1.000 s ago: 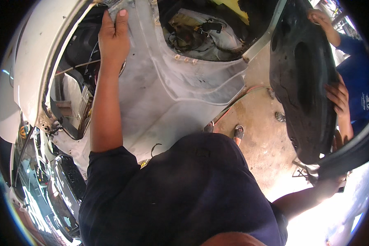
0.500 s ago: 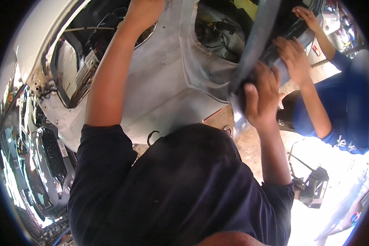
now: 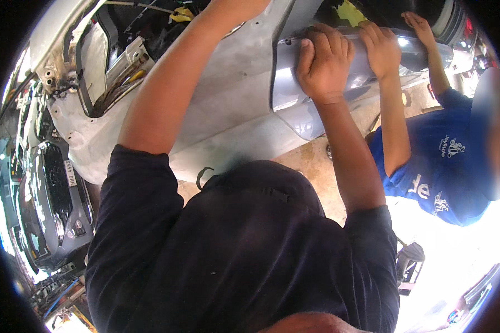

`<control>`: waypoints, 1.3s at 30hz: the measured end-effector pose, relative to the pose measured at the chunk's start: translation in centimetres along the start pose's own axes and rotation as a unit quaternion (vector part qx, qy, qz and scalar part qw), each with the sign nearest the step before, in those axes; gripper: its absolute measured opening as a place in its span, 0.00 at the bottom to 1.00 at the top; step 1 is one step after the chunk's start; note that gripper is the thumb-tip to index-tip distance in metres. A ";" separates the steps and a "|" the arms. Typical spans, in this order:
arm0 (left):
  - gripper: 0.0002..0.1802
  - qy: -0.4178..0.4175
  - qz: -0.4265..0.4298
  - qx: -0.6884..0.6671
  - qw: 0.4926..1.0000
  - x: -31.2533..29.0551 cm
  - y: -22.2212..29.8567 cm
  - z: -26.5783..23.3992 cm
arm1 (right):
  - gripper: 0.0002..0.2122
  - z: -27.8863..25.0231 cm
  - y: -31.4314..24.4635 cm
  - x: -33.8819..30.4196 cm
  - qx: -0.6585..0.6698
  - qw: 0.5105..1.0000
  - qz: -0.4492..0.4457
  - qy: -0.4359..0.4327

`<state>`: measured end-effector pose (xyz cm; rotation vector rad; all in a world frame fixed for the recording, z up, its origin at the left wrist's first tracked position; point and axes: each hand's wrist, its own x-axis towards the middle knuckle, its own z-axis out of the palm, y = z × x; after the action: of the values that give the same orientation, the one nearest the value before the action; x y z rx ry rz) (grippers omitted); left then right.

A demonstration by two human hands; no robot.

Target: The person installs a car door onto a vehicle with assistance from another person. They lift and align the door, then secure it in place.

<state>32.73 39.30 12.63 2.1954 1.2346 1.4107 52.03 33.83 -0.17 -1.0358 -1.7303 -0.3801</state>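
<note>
A silver-grey car door (image 3: 286,89) sits against the whitish, sanded body panel (image 3: 228,100) of a car. My right hand (image 3: 325,64) grips the door's top edge, fingers curled over it and thumb on the outer face. My left hand (image 3: 240,6) reaches across the body panel to the upper edge of the view; its fingers are cut off, so what it touches is hidden. Beside my right hand, a co-worker's hand (image 3: 381,50) also lies over the door's top edge. That person's other hand (image 3: 419,29) is farther along the door.
The co-worker in a blue shirt (image 3: 428,144) stands close on my right. Another car's front end (image 3: 55,188) is at the left. An opening with wires and a bracket (image 3: 126,61) lies under my left forearm. A dark stand (image 3: 410,263) is on the bright floor at lower right.
The door has swung from standing out at an angle to lying along the car's side. My right hand moved up and left with it; my left hand shifted right. The co-worker leaned in nearer.
</note>
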 end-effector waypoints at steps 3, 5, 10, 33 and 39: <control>0.24 0.031 0.033 0.020 0.999 0.0 1.0 0.2 | 0.09 -0.3 0.1 -0.1 -0.014 1.000 0.011 -0.019; 0.25 0.002 -0.030 0.086 0.996 0.3 1.9 0.1 | 0.09 -0.6 0.1 -0.1 -0.033 0.999 0.010 -0.022; 0.32 0.025 -0.038 0.160 0.986 -2.1 4.5 -0.8 | 0.10 -1.1 0.6 0.2 -0.026 1.000 -0.004 -0.013; 0.46 0.579 -0.565 -0.190 0.555 -60.5 -14.1 -25.9 | 0.14 0.3 4.6 0.2 -0.088 0.991 -0.091 -0.035; 0.58 0.643 -0.531 -0.136 0.534 -58.6 -14.9 -25.8 | 0.18 -0.6 2.5 1.2 -0.020 0.992 -0.090 -0.082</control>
<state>-6.61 -2.00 -20.01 -0.4334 1.8416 2.1040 54.23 35.39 0.59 -0.9643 -1.9789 -0.4550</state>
